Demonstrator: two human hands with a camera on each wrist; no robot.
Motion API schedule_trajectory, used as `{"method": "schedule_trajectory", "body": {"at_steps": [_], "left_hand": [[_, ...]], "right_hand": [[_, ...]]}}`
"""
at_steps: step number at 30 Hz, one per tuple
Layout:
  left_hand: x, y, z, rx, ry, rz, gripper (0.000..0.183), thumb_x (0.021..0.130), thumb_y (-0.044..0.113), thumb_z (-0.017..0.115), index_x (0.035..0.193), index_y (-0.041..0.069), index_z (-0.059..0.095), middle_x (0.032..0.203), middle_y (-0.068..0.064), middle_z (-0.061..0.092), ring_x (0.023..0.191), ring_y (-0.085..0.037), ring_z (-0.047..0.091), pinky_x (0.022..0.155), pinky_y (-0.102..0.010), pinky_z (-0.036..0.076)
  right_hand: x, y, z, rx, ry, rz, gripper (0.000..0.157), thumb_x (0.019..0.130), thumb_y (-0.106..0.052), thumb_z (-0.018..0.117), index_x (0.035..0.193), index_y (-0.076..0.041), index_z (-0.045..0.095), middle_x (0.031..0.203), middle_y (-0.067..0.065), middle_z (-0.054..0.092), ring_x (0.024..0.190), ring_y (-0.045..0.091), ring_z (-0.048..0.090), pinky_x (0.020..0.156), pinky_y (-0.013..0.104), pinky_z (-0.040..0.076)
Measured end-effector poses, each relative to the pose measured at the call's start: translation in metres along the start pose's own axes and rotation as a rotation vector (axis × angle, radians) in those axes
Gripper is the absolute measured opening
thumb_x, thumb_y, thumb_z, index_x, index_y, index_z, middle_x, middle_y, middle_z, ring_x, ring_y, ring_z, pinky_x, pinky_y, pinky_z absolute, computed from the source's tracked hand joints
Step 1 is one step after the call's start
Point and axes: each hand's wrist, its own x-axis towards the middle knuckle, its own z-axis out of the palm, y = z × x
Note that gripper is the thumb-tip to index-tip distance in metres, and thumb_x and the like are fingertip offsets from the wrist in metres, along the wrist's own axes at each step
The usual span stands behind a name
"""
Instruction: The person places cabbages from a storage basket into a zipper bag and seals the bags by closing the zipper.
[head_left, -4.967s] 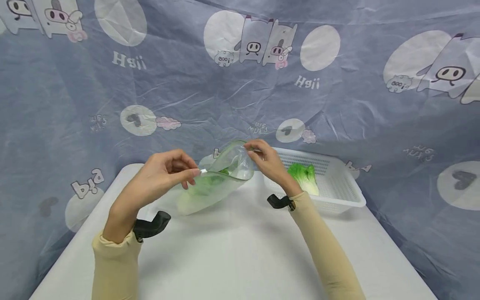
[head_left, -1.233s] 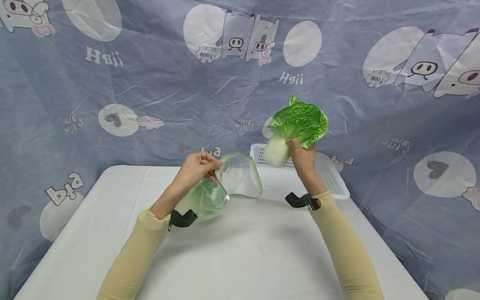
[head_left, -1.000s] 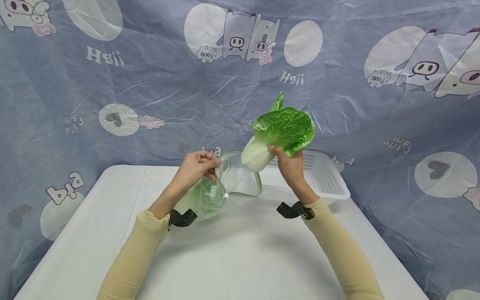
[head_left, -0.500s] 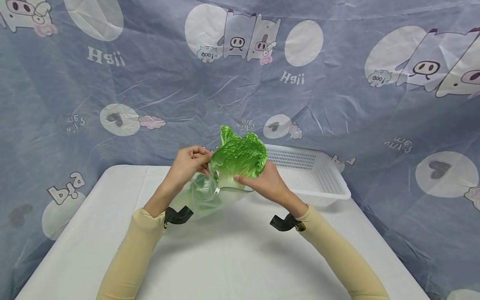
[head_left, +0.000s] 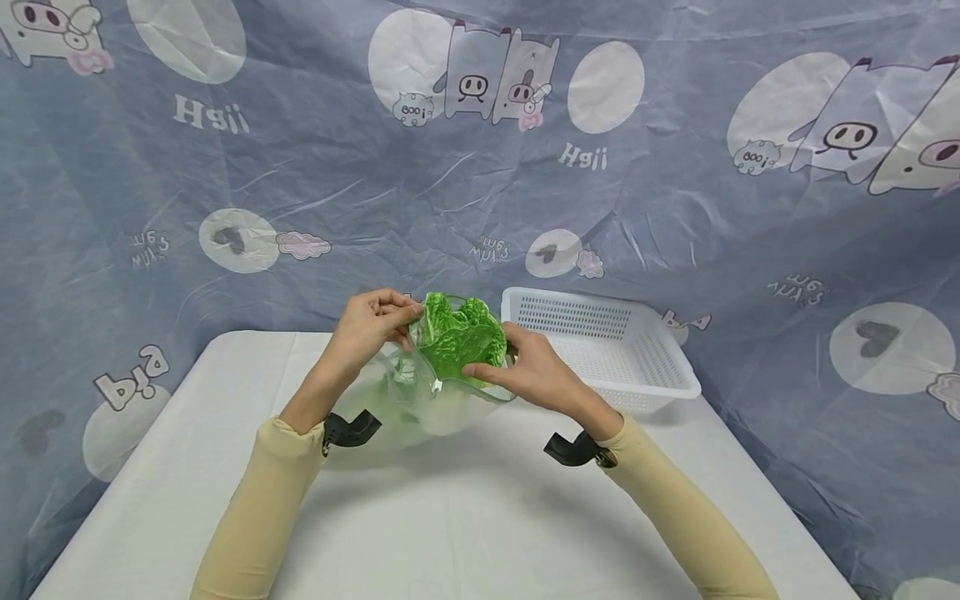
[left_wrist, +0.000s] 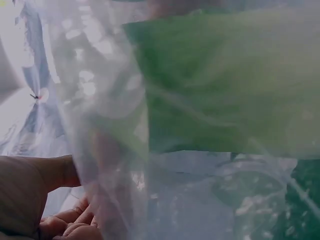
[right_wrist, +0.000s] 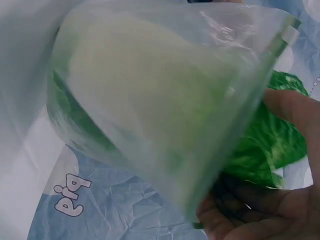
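Observation:
A clear zip bag [head_left: 390, 408] with a green-edged mouth and a white slider stands tilted on the table, its mouth facing up and right. My left hand [head_left: 360, 327] pinches the left side of the mouth between thumb and fingers. The Chinese cabbage [head_left: 463, 346] sits in the mouth, its pale stalk end inside the bag and its green leaves showing at the opening. My right hand [head_left: 534, 371] grips those leaves at the right of the mouth. In the right wrist view the leaves lie between thumb and fingers. More green shows blurred through the plastic, deeper in the bag.
A white perforated plastic basket [head_left: 678, 383] stands at the back right, just beyond my right hand. The white table [head_left: 465, 525] stretches toward me. A grey-blue printed curtain [head_left: 420, 175] hangs behind it.
My right hand let go of the bag's mouth, lifted the cabbage from the basket, carried it left and lowered it stalk first into the bag. My left hand keeps pinching the mouth.

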Motion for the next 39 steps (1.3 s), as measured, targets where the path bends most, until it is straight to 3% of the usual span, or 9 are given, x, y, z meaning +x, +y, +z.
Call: {"method": "schedule_trajectory", "body": {"at_steps": [7,11,15,22,27,33,39], "left_hand": [[-0.003,0.002,-0.003,0.022,-0.009,0.026,0.024,0.092,0.021,0.067,0.104,0.0,0.063,0.083,0.001,0.071,0.055,-0.015,0.061,0.059,-0.032,0.057],[-0.003,0.002,-0.004,0.021,-0.009,0.032,0.024,0.092,0.02,0.067,0.104,-0.001,0.063,0.079,0.0,0.07,0.054,-0.015,0.062,0.06,-0.033,0.057],[-0.003,0.003,-0.004,0.019,-0.005,0.032,0.024,0.092,0.019,0.067,0.105,-0.001,0.063,0.08,0.0,0.07,0.054,-0.015,0.061,0.06,-0.034,0.057],[-0.003,0.003,-0.003,0.026,-0.002,0.039,0.024,0.092,0.019,0.067,0.105,-0.001,0.064,0.076,0.0,0.068,0.054,-0.015,0.061,0.058,-0.034,0.057],[-0.003,0.002,-0.001,0.02,-0.014,0.032,0.024,0.093,0.018,0.066,0.105,-0.002,0.064,0.077,0.0,0.069,0.055,-0.015,0.061,0.057,-0.032,0.056],[-0.003,0.003,0.0,0.018,-0.013,0.033,0.022,0.093,0.017,0.066,0.105,-0.002,0.064,0.078,-0.001,0.07,0.057,-0.015,0.062,0.057,-0.032,0.056],[-0.002,0.001,0.001,0.029,-0.02,0.039,0.024,0.093,0.017,0.066,0.105,-0.003,0.064,0.078,-0.001,0.07,0.058,-0.015,0.063,0.058,-0.033,0.057]], "right_hand": [[-0.002,0.0,-0.01,0.038,0.022,-0.03,0.051,0.086,-0.045,0.071,0.127,-0.017,0.061,0.118,-0.001,0.066,0.108,0.019,0.066,0.092,0.038,0.053],[0.001,0.005,-0.017,0.059,0.103,-0.08,0.03,0.094,-0.022,0.062,0.122,-0.012,0.062,0.112,0.005,0.067,0.103,0.018,0.066,0.093,0.037,0.052],[0.012,0.021,-0.023,0.055,0.156,-0.092,0.023,0.093,-0.009,0.058,0.115,-0.01,0.066,0.103,0.006,0.069,0.095,0.016,0.066,0.088,0.032,0.054],[0.025,0.046,-0.025,0.201,-0.113,-0.009,0.024,0.095,-0.017,0.062,0.118,-0.012,0.065,0.098,0.008,0.069,0.082,0.02,0.067,0.076,0.035,0.054],[0.025,0.048,-0.02,0.252,-0.208,-0.035,0.024,0.096,-0.015,0.06,0.12,-0.012,0.063,0.105,0.01,0.066,0.078,0.02,0.067,0.072,0.033,0.054],[0.022,0.044,-0.016,0.309,-0.232,-0.088,0.026,0.095,-0.006,0.056,0.12,-0.006,0.062,0.115,0.012,0.063,0.088,0.019,0.066,0.078,0.035,0.056],[0.022,0.042,-0.012,0.252,-0.199,-0.085,0.022,0.094,-0.016,0.062,0.115,-0.01,0.066,0.099,0.007,0.068,0.082,0.017,0.067,0.075,0.032,0.057]]}}
